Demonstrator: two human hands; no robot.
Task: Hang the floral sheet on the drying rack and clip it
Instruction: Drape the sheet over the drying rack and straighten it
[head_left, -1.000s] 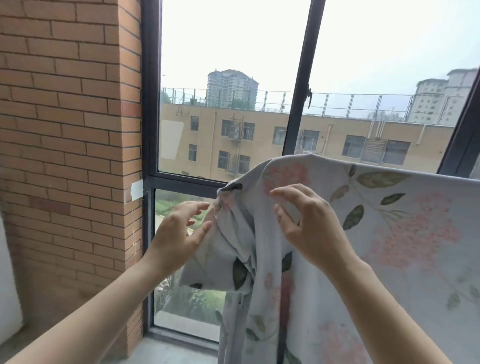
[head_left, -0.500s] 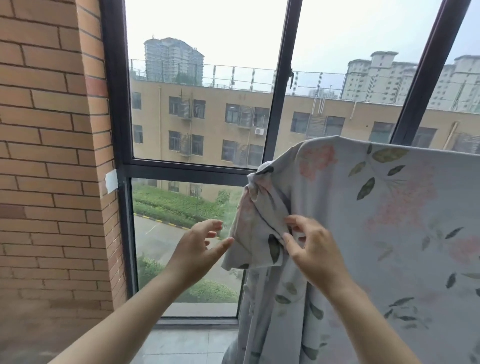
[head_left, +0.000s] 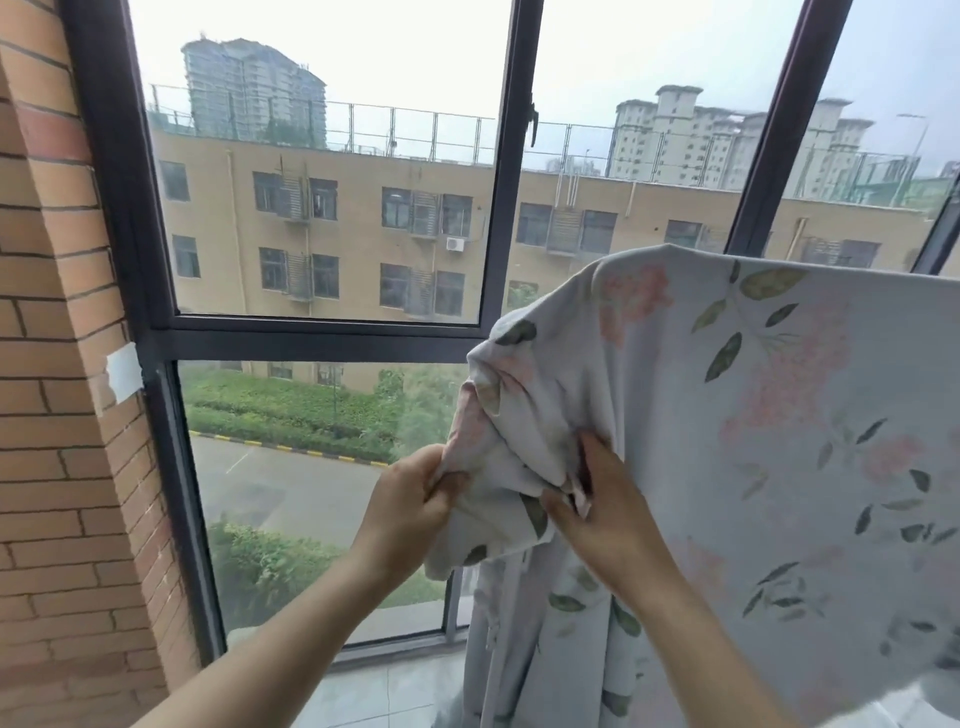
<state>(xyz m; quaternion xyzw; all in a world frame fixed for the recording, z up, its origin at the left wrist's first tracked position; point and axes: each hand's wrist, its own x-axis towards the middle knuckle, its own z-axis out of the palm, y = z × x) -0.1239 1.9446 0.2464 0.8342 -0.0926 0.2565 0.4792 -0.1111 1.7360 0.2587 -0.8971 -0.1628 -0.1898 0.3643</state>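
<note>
The floral sheet (head_left: 769, 415), pale grey with pink blossoms and green leaves, hangs draped over a rail that the fabric hides, filling the right half of the view. Its left end is bunched into folds. My left hand (head_left: 410, 504) grips the outer edge of that bunched end. My right hand (head_left: 602, 514) pinches a fold of the same bunch a little to the right. Both hands sit well below the sheet's top edge. No clip shows in view.
A dark-framed window (head_left: 322, 332) stands right behind the sheet, with a handle (head_left: 531, 122) on its middle post. A brick wall (head_left: 57, 415) closes the left side. Pale floor tiles (head_left: 384, 691) lie below the window.
My left hand, open and apart from the sheet before, has come in and taken hold of the bunched edge. My right hand has moved down the folds. The view has shifted left.
</note>
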